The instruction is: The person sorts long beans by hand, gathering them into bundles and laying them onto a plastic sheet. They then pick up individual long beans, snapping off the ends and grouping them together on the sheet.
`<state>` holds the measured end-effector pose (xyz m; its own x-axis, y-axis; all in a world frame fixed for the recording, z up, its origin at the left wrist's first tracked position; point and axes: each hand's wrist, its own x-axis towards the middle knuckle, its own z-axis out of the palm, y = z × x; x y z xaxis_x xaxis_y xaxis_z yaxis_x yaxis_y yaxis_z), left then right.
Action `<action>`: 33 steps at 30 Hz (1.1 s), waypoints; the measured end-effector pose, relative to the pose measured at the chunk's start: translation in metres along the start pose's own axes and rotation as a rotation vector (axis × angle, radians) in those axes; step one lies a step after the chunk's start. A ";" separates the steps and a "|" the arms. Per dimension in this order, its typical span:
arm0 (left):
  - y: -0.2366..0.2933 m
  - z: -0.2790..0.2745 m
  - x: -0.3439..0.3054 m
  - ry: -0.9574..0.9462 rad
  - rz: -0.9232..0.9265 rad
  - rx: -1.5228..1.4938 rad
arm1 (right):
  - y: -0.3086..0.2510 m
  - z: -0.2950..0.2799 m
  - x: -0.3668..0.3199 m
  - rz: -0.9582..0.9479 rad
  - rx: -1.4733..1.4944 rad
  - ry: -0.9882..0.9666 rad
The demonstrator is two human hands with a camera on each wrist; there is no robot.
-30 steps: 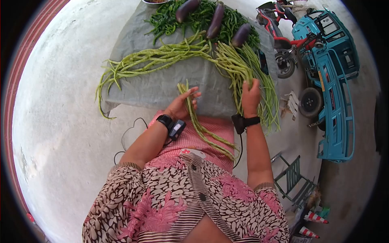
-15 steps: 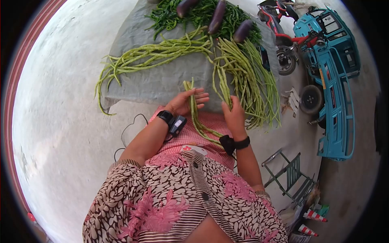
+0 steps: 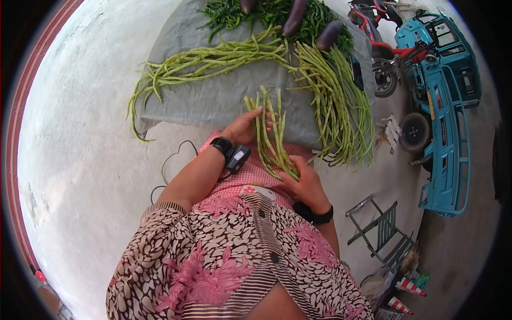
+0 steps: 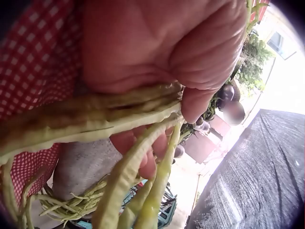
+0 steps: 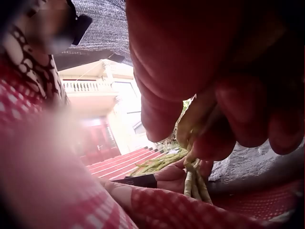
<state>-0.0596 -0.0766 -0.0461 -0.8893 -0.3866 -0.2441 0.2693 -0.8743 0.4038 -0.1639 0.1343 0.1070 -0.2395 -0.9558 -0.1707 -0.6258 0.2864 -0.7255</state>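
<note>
Over the lap, my left hand (image 3: 244, 128) holds a small bunch of long beans (image 3: 260, 140) near their upper ends. The left wrist view shows the thumb (image 4: 194, 102) pressed along the bean ends, with fingertips showing behind the beans. My right hand (image 3: 308, 185) grips more long beans (image 3: 281, 128) lower down, closer to the body; their tips rise beside the left hand's bunch. From the right wrist, its fingers (image 5: 240, 112) are seen curled round bean stems, with the left hand beyond.
A grey sheet (image 3: 213, 104) carries a row of long beans (image 3: 218, 56) at left, a bigger pile (image 3: 336, 106) at right, and green peppers (image 3: 221, 16) with eggplants (image 3: 329, 34) at the back. A folding chair (image 3: 381, 229) and a blue three-wheeler (image 3: 445, 128) stand at right.
My right hand has left the right-hand pile, drawing a few long beans toward the lap and up against the left hand's bunch. The left hand has stayed nearly in place.
</note>
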 end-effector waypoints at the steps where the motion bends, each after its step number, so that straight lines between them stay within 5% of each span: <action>1: 0.001 0.001 0.000 0.002 0.012 0.021 | 0.001 0.000 -0.003 -0.006 0.017 0.013; 7: 0.007 0.001 -0.006 0.024 -0.081 -0.143 | 0.011 0.003 -0.011 0.017 -0.008 0.033; 22: 0.007 0.018 -0.010 0.105 0.040 -0.129 | 0.040 0.011 -0.017 0.122 0.008 0.097; 33: 0.006 0.001 -0.004 -0.010 -0.004 -0.091 | 0.065 0.011 -0.010 0.439 0.513 0.024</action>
<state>-0.0548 -0.0795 -0.0417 -0.8942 -0.3801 -0.2363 0.2974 -0.8992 0.3210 -0.1937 0.1620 0.0539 -0.4114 -0.7543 -0.5117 -0.0366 0.5746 -0.8176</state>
